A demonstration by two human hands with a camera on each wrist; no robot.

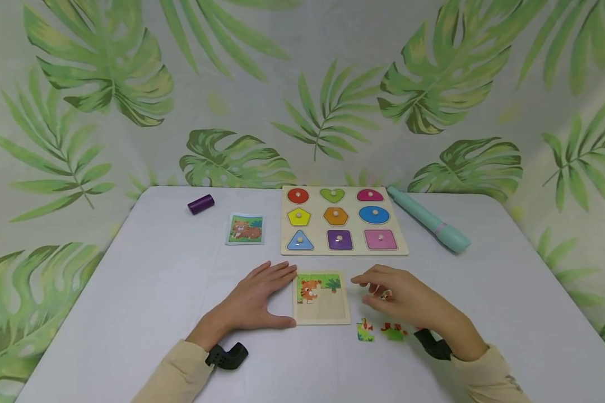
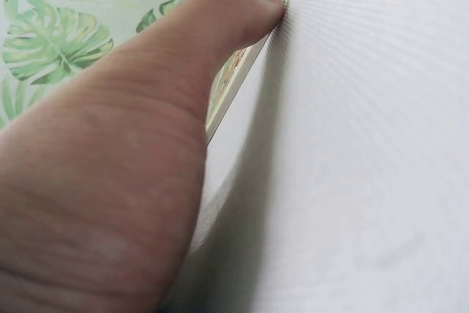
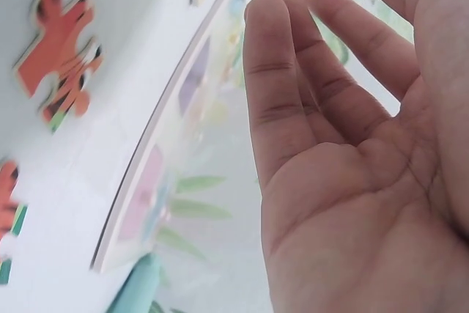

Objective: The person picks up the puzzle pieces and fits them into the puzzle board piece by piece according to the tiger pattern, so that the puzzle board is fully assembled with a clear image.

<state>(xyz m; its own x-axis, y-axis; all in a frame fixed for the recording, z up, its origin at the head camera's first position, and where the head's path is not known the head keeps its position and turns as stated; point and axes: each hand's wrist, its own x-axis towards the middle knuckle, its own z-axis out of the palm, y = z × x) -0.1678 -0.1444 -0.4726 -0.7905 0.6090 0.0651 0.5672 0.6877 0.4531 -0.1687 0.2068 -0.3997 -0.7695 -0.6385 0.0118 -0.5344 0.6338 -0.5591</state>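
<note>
The puzzle tray [image 1: 327, 310] sits between the hands, its near-side edge touching the left hand [image 1: 254, 296], fingers extended. The right hand [image 1: 405, 294], relaxed and empty, is beside loose pieces [image 1: 365, 331], probably light and stiff; pinch opposite edges

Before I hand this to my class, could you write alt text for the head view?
A person's left hand touches the edge of a partly filled tiger puzzle; the right hand hovers beside it, near loose pieces. Behind lie a board of nine coloured shapes, a tiger card, a purple cylinder and a turquoise stick.
</note>
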